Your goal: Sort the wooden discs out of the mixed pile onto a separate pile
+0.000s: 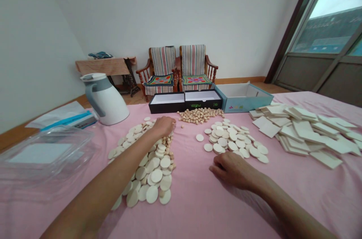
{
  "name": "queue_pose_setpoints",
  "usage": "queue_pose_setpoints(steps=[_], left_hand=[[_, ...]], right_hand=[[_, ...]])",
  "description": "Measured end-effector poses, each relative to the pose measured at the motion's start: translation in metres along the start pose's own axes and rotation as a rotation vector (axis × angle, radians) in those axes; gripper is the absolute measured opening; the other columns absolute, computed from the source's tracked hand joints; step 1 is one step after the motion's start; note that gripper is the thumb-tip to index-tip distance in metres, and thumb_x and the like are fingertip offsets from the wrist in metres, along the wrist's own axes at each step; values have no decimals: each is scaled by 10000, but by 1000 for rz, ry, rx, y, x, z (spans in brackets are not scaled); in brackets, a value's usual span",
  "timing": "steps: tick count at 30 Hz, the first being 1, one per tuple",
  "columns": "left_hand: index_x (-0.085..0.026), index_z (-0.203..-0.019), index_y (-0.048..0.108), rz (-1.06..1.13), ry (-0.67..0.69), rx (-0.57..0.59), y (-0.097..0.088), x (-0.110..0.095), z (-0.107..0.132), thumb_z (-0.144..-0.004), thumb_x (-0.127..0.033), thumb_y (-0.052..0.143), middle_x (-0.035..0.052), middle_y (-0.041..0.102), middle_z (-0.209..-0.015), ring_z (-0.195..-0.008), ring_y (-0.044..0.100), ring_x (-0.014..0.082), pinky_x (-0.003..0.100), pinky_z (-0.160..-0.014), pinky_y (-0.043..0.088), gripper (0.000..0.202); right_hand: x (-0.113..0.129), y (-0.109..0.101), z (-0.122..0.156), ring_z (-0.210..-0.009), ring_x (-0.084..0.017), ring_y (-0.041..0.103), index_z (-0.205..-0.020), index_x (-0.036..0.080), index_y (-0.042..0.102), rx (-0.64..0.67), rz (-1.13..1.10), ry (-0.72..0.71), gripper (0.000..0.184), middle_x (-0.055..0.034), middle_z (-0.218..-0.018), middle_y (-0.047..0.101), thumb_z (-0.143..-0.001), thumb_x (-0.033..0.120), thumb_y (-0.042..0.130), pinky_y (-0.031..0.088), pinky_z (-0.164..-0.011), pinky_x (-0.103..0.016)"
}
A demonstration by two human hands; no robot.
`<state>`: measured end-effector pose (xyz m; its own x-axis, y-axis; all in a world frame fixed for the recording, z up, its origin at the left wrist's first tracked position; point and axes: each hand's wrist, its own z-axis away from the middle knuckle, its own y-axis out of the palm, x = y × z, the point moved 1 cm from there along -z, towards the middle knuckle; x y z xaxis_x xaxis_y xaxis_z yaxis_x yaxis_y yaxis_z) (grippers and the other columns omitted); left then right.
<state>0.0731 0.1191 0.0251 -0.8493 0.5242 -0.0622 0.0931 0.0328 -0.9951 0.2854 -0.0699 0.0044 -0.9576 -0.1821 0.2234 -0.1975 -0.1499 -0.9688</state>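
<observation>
Head: two hands [164, 126] [232, 169], two disc piles [152, 175] [233, 139]

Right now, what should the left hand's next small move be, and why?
Probably the left hand should bring one small wooden piece from the mixed pile to the heap by the black box: the pile mixes such pieces with discs, while the heap shows only small pieces. Whether the hand already holds one is hidden.

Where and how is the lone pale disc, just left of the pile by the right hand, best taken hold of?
Probably by opposite edges of the disc, coming from above and the near side: it lies flat on the pink cloth, thin and round, with bare cloth on that side and the disc pile off to its right.
</observation>
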Motion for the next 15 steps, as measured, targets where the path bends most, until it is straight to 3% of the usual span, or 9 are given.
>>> queue_pose_setpoints(steps=[8, 13, 15], left_hand=[[-198, -870, 705, -35, 46, 59, -8, 9, 9, -747, -134, 489, 87, 710, -944, -895, 632, 208, 270, -754, 442, 257], [-196, -622, 681, -24, 81, 100, -25, 13, 9, -640, -91, 523, 36, 695, -690, -690, 626, 178, 232, -610, 423, 190], [-195, -619, 679, -12, 92, 99, -27, 11, 5, -627, -85, 532, 32, 686, -661, -655, 621, 177, 233, -580, 412, 184]], right_hand=[[0, 1, -1, -522, -94, 421, -611, 146, 615, -16, -6, -4, 368, -55, -627, 612, -878, 306, 419, 174, -508, -268], [0, 0, -1, -518, -94, 419, -610, 144, 615, -2, -18, -1, 377, -55, -621, 605, -884, 313, 418, 177, -507, -267], [1, 0, -1, -516, -94, 420, -612, 145, 615, -6, -14, -1, 373, -54, -619, 603, -885, 308, 419, 175, -507, -268]])
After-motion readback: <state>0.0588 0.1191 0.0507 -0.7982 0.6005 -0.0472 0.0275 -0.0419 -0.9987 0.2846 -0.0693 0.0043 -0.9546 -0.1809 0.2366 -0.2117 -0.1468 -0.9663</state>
